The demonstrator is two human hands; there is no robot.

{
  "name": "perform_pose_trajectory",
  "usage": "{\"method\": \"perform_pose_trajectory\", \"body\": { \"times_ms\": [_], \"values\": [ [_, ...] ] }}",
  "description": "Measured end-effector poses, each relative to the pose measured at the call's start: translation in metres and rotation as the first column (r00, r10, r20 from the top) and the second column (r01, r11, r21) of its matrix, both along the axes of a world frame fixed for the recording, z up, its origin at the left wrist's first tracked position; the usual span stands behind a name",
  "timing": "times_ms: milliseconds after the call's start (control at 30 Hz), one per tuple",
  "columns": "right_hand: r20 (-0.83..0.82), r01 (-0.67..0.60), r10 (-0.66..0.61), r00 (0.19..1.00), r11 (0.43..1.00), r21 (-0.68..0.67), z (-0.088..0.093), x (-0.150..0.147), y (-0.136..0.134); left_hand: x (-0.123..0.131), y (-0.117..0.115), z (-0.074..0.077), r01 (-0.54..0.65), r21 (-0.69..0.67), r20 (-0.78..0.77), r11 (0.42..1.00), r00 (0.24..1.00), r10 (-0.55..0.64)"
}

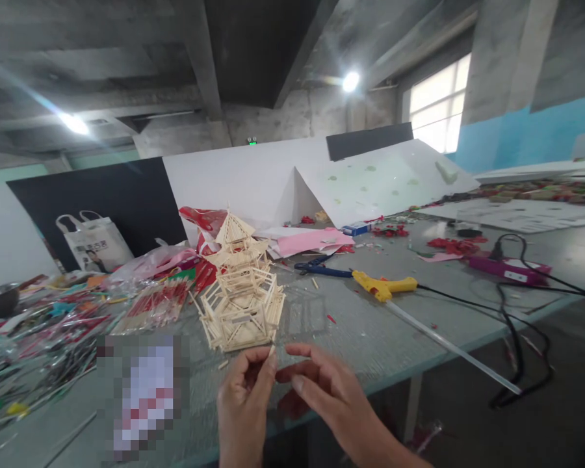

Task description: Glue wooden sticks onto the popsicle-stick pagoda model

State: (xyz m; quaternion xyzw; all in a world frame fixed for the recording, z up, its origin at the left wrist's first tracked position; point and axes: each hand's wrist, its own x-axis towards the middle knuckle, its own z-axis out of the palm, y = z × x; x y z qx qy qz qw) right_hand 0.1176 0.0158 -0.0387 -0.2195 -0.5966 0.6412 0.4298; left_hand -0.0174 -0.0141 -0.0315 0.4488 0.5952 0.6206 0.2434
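Near the table's front edge, my left hand [251, 387] pinches a short wooden stick [272, 351] between thumb and forefinger; only its pale tip shows. My right hand [329, 390] is just beside it, fingers curved and apart, with nothing visible in them. Right behind both hands stands a tiered pagoda model [241, 296] built of thin wooden sticks, with a pointed roof on top. A yellow hot glue gun [383, 285] lies to the right, a long clear glue stick [453, 346] running out of its back. Blue-handled pliers [324, 266] touch or nearly touch its nozzle end.
Bagged sticks [153, 302] and mixed craft scraps cover the left side. A blurred-out sheet [146, 396] lies front left. A purple power strip [509, 268] with black cables is at right. Pink paper [314, 242] and a white tote bag [95, 242] stand or lie behind.
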Motion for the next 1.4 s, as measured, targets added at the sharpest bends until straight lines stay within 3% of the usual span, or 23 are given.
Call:
{"method": "perform_pose_trajectory", "body": {
  "times_ms": [100,167,267,400,500,600,700,867,1000,1100,1133,1200,1267,1333,1400],
  "values": [
    [0.22,0.078,-0.13,0.967,0.969,0.234,0.01,0.025,0.001,-0.001,-0.007,0.001,-0.01,-0.005,-0.108,1.0,0.994,0.01],
    [0.305,0.097,-0.225,0.925,0.919,0.382,0.021,0.037,0.005,0.002,-0.011,0.001,0.082,-0.034,-0.166,0.996,0.982,-0.087],
    [0.406,0.016,-0.234,0.883,0.88,0.475,0.032,0.038,0.01,0.012,-0.013,0.001,0.207,-0.061,-0.184,0.977,0.959,-0.214],
    [0.435,-0.002,-0.249,0.865,0.867,0.499,0.03,0.024,0.012,0.023,-0.013,-0.002,0.191,0.009,-0.055,0.981,0.98,-0.191],
    [0.348,0.061,-0.236,0.907,0.893,0.446,0.023,0.014,0.009,0.027,-0.013,-0.005,0.168,0.08,0.16,0.982,0.971,-0.179],
    [0.263,0.106,-0.213,0.941,0.924,0.368,0.02,0.007,0.005,0.029,-0.01,-0.011,0.186,0.165,0.445,0.969,0.862,-0.241],
    [0.225,0.13,-0.215,0.95,0.931,0.34,0.021,0.003,0.004,0.029,-0.006,-0.02,0.197,0.224,0.611,0.955,0.735,-0.295],
    [0.211,0.162,-0.248,0.946,0.921,0.355,0.021,0.001,0.003,0.031,-0.003,-0.029,0.142,0.251,0.677,0.957,0.681,-0.279],
    [0.208,0.161,-0.239,0.948,0.929,0.333,0.016,-0.003,-0.003,0.032,-0.003,-0.026,0.154,0.265,0.716,0.952,0.63,-0.301],
    [0.269,0.119,-0.266,0.926,0.879,0.462,0.023,0.007,-0.002,0.03,-0.004,-0.021,0.124,0.261,0.715,0.957,0.642,-0.278],
    [0.301,0.104,-0.316,0.9,0.824,0.557,0.03,0.016,0.003,0.028,-0.004,-0.019,0.101,0.252,0.714,0.962,0.652,-0.255],
    [0.313,0.09,-0.494,0.811,0.634,0.768,0.047,0.044,0.023,0.023,-0.004,-0.015,0.058,0.228,0.719,0.972,0.663,-0.208],
    [0.341,0.055,-0.659,0.67,0.503,0.863,0.066,0.082,0.057,0.019,-0.004,-0.012,0.037,0.202,0.733,0.979,0.656,-0.177],
    [0.414,0.016,-0.797,0.439,0.468,0.884,0.079,0.12,0.099,0.017,-0.004,-0.011,0.028,0.196,0.74,0.98,0.651,-0.167],
    [0.478,-0.05,-0.837,0.265,0.484,0.874,0.083,0.152,0.139,0.018,-0.003,-0.01,0.021,0.195,0.741,0.981,0.652,-0.161]
  ]
}}
